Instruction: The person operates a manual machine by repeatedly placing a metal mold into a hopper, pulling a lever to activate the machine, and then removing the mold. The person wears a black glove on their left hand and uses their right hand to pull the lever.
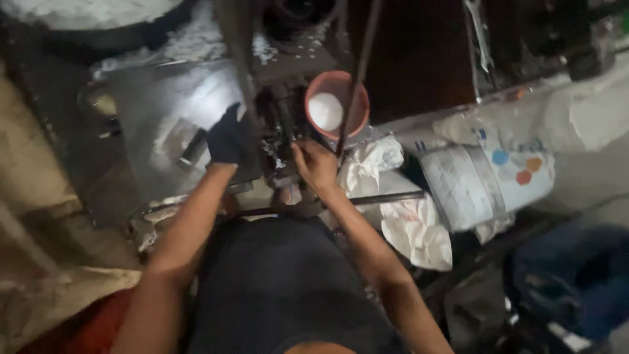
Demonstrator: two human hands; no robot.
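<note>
Metal machinery (282, 124), dark and greasy, was seen at the middle of the scene, just far of the person's lap, with both hands set on it. The left hand (227, 137), covered by a dark glove, was closed around an upright metal bar (239, 65) beside a grey metal plate (164, 124). The right hand (314, 164), bare, was curled about the lower end of a thin dark rod (360, 72) that slanted up and away; whether the rod was fully gripped could not be told.

Both bars were judged stiff and heavy for their width, probably slick with oil or powder, so a full wrap low on the shaft would be the surest hold.

An orange bowl (337, 105) holding white powder was stood just far of the right hand, close enough to be knocked. To the right, crumpled white cloth (393, 196) and a white bucket (485, 183) lying on its side were crowded near. White powder (196, 39) was scattered at the far left.
</note>
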